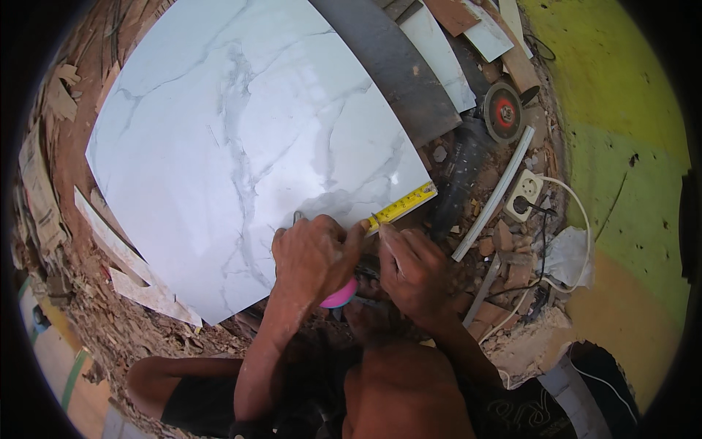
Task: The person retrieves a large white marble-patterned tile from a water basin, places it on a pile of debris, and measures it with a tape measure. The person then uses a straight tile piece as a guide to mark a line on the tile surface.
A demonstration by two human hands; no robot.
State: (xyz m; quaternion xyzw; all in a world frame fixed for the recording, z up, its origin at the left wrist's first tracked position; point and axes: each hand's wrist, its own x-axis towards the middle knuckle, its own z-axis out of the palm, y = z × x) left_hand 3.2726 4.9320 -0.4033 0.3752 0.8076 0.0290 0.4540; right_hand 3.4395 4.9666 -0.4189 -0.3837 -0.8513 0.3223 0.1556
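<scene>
A large white marble-patterned tile (292,110) lies in front of me. Along its near right edge runs the yellow blade of a tape measure (406,203), its end at the tile's right corner. My left hand (314,252) is closed at the near edge, thumb side pressed to the blade. By its knuckles a small metal tip (297,217) sticks out. Under that wrist shows a pink and teal rounded thing (339,294), mostly hidden. My right hand (413,267) is curled in a pinch at the blade, beside a thin dark mark or tip; what it holds is hidden.
An angle grinder (468,157) with a red-centred disc lies right of the tile. Near it are a white strip (493,194), a socket block (524,194) with cables, and rubble (512,267). Tile offcuts (439,55) lie far right, narrow ones (131,256) at left.
</scene>
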